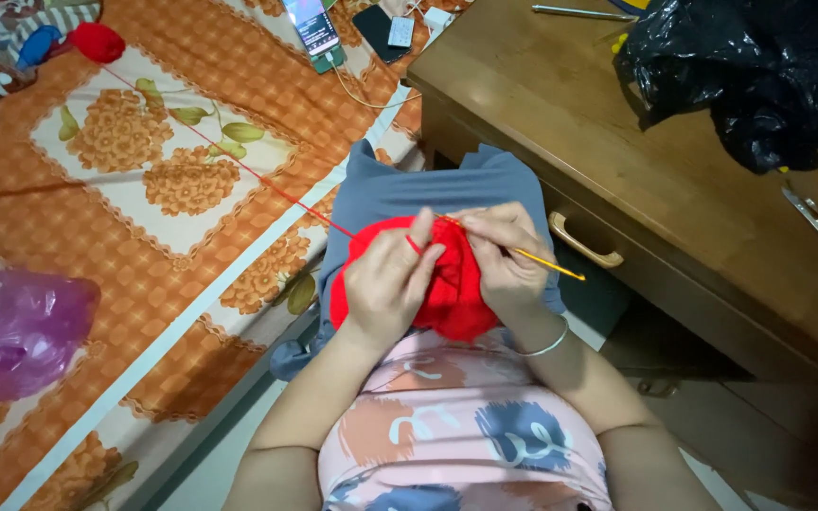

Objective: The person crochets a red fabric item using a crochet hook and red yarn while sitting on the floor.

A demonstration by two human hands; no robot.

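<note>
An orange floral bedspread fills the left; a wooden desk crowds the right, its edge near the lap. Between them, the red crochet piece rests on the lap. The left hand pinches its strand; the right hand grips a yellow hook.

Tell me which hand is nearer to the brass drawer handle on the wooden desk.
Right. The right hand, holding the yellow crochet hook, is just left of the drawer handle. The left hand is farther left, on the red crochet piece.
</note>
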